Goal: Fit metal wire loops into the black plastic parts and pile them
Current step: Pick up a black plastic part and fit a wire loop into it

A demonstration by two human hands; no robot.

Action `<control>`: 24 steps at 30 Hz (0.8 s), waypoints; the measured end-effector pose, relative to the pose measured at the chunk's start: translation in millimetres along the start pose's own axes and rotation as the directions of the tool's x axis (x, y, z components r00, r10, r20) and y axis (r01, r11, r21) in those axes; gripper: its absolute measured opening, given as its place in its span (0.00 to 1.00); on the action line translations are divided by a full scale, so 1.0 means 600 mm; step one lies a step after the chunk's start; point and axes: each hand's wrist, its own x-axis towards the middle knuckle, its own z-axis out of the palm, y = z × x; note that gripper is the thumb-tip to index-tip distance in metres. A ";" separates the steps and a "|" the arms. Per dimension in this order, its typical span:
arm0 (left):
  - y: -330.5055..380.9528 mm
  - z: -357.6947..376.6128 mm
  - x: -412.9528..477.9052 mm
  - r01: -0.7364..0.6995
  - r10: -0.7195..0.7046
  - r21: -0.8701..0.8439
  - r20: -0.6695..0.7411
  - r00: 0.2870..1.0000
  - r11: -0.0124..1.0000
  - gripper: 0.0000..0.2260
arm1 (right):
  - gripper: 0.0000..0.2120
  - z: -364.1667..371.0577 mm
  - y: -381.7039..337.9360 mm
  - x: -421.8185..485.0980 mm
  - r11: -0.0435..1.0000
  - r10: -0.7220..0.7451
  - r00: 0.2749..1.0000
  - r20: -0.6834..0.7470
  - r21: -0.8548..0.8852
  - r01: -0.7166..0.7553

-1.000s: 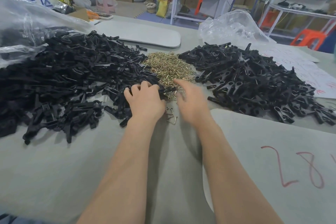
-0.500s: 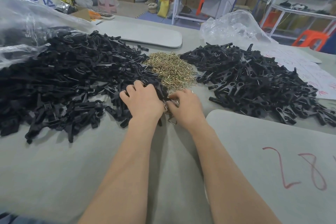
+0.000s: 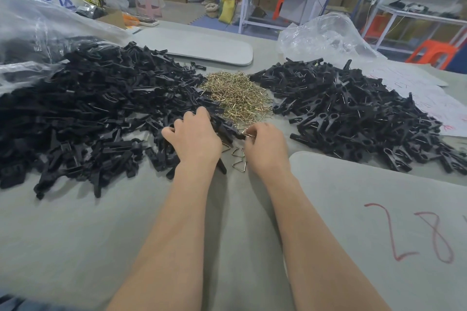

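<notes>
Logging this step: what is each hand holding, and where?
Left hand grips a black plastic part by one end; right hand pinches a metal wire loop, exact spot hidden.

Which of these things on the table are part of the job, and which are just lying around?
In use: black parts pile, wire loops heap, fitted parts pile, black part gripped by left hand, wire loop pinched by right hand.
Lying about: clear plastic bag, pink stool, orange stool.
</notes>
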 end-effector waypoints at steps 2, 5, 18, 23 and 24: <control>0.000 -0.002 0.001 0.004 -0.004 -0.027 0.009 1.000 1.000 0.15 | 0.19 0.000 -0.005 -0.003 0.997 -0.079 0.997 0.002 0.021 0.079; -0.001 -0.001 -0.002 -0.002 0.001 0.001 0.027 1.000 1.000 0.13 | 0.21 0.008 -0.019 -0.008 0.968 -0.243 0.961 0.131 -0.037 0.250; 0.007 0.005 -0.009 -0.166 0.162 0.031 0.108 0.981 0.986 0.16 | 0.16 -0.006 -0.011 -0.004 0.991 -0.044 0.996 -0.073 0.123 0.053; 0.009 0.009 -0.009 -0.253 0.252 0.001 0.105 0.962 0.967 0.16 | 0.15 -0.026 -0.003 -0.003 0.936 0.047 0.974 -0.223 0.349 0.035; 0.010 0.011 -0.008 -0.279 0.279 -0.013 0.116 0.953 0.960 0.17 | 0.15 -0.031 -0.003 -0.002 0.884 0.104 0.975 -0.195 0.467 0.000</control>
